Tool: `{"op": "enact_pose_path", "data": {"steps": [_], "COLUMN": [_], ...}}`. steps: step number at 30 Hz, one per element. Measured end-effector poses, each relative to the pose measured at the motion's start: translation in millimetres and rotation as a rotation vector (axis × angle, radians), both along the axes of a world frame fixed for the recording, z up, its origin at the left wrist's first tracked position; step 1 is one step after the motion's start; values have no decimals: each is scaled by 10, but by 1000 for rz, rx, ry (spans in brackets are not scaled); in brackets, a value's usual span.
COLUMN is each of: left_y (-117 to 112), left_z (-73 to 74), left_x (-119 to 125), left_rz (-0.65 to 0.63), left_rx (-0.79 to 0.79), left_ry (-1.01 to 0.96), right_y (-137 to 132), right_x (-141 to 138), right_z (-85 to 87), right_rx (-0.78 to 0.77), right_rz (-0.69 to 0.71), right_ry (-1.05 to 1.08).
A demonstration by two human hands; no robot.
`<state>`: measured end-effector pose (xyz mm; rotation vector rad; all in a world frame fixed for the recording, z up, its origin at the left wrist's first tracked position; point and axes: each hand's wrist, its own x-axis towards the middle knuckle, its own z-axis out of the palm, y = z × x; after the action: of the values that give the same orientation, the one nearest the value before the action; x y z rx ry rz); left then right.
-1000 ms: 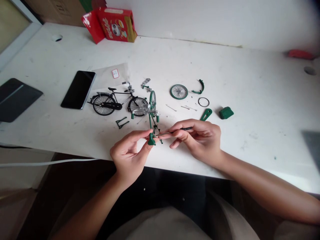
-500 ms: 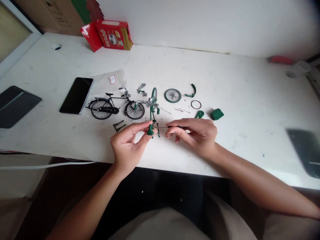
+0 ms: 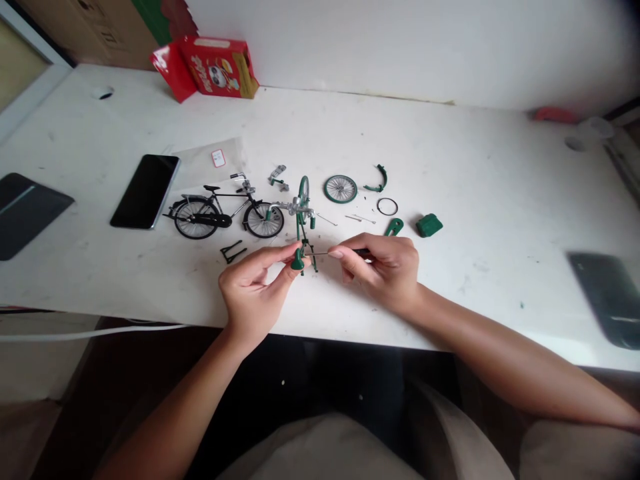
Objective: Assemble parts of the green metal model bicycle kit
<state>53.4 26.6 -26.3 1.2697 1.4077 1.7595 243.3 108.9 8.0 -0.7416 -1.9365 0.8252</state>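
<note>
Between finger and thumb, my left hand pinches a green model bicycle near its saddle. The bicycle's silver handlebars and one green-tyred wheel point away from me; no rear wheel shows on it. My right hand is closed on a small screwdriver, whose thin metal shaft reaches left to the frame just by the saddle. The exact spot where its tip meets the frame is too small to make out. Left of the green bicycle stands a complete black model bicycle.
Loose parts lie about: a spoked wheel, a curved green fender, a black ring, a flat green piece, a green block and a black stand. A phone, plastic bag and red box sit farther left.
My right hand has turned a little and its fingers have shifted along the screwdriver. My left hand keeps its pinch by the saddle. The whole view has shifted slightly.
</note>
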Motion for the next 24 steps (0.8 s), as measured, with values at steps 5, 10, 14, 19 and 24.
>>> {"op": "enact_pose_path", "data": {"steps": [5, 10, 14, 19, 24], "left_y": [-9, 8, 19, 10, 12], "left_z": [-1, -7, -16, -5, -5], "left_x": [14, 9, -14, -28, -29], "left_rz": [-29, 29, 35, 17, 39], "left_rx": [36, 33, 42, 55, 56], "left_ry": [11, 18, 14, 33, 55], "right_y": [10, 130, 200, 205, 174], "right_x": [6, 77, 119, 124, 97], "right_z": [-11, 18, 53, 27, -34], "right_rx": [-91, -40, -48, -115, -151], "right_rz": [35, 239, 331, 345, 336], "right_ry": [-68, -131, -203, -228, -187]}}
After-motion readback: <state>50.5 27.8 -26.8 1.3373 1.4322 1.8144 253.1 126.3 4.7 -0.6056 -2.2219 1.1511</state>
